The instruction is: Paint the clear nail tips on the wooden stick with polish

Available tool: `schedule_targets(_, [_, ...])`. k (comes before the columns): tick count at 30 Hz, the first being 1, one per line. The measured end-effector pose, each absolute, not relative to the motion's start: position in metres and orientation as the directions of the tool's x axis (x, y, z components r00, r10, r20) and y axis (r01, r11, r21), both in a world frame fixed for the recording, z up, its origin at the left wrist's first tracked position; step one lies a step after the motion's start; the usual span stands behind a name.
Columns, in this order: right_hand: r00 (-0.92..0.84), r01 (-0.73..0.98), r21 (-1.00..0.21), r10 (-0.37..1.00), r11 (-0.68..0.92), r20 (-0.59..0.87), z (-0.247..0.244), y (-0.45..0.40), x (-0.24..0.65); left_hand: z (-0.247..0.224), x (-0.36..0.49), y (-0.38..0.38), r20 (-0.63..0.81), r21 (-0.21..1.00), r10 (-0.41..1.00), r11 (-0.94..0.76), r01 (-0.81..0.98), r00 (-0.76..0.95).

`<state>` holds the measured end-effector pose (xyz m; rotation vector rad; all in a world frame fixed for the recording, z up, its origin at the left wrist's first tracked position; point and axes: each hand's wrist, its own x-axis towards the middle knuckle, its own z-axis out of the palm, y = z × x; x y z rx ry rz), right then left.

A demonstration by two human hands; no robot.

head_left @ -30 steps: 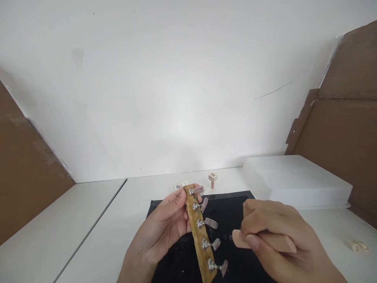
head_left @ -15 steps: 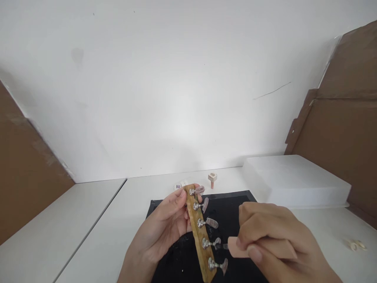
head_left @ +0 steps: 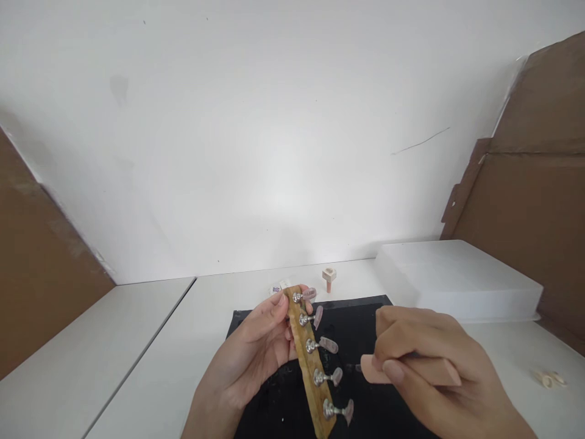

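My left hand (head_left: 249, 350) grips a wooden nail tip stand (head_left: 302, 341) near its upper end and holds it tilted. Several silver holders rise from the strip, each bearing a translucent pinkish nail tip (head_left: 328, 345). In my right hand (head_left: 434, 360) is a nail polish brush (head_left: 372, 369), pinched by its peach-coloured cap handle. Its dark, thin bristle end points left, just short of the fourth nail tip (head_left: 337, 377) from the top, with a small gap between them.
A black mat (head_left: 292, 402) lies beneath my hands on the white table (head_left: 150, 378). Behind it stands a peach-stemmed bottle-like piece (head_left: 329, 277). A translucent white box (head_left: 457, 280) sits right, with small cream rings (head_left: 548, 379) nearby. Brown cardboard panels (head_left: 530, 201) flank the sides.
My right hand has drawn the brush slightly right and up, away from the fourth nail tip. My left hand and the stand stay nearly still.
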<state>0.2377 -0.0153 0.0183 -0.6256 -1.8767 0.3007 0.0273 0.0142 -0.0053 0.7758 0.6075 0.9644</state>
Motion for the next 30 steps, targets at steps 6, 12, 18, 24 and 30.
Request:
schedule_targets(6, [-0.332, 0.120, -0.516, 0.524, 0.848, 0.785, 0.0155, -0.0120, 0.2364, -0.0067, 0.0287, 0.0170, -0.098, 0.783, 0.883, 0.353, -0.512, 0.459])
schedule_targets(12, [-0.333, 0.136, -0.512, 0.526, 0.848, 0.783, 0.0172, -0.0126, 0.2373, -0.0035, 0.0306, 0.0150, -0.121, 0.772, 0.895, 0.357, -0.526, 0.430])
schedule_targets(18, [-0.369, 0.275, -0.478, 0.551, 0.834, 0.748, 0.0206, -0.0160, 0.2405, 0.0011, 0.0319, 0.0112, -0.103, 0.768, 0.888, 0.357, -0.531, 0.448])
schedule_targets(24, [-0.359, 0.304, -0.452, 0.540, 0.839, 0.761, 0.0163, -0.0187, 0.2430, 0.0012, 0.0292, 0.0099, -0.110, 0.760, 0.885, 0.368, -0.535, 0.453])
schedule_targets(30, [-0.295, 0.208, -0.514, 0.555, 0.832, 0.778, 0.0124, -0.0148, 0.2406, -0.0052, 0.0255, 0.0146, -0.095, 0.762, 0.891, 0.353, -0.543, 0.445])
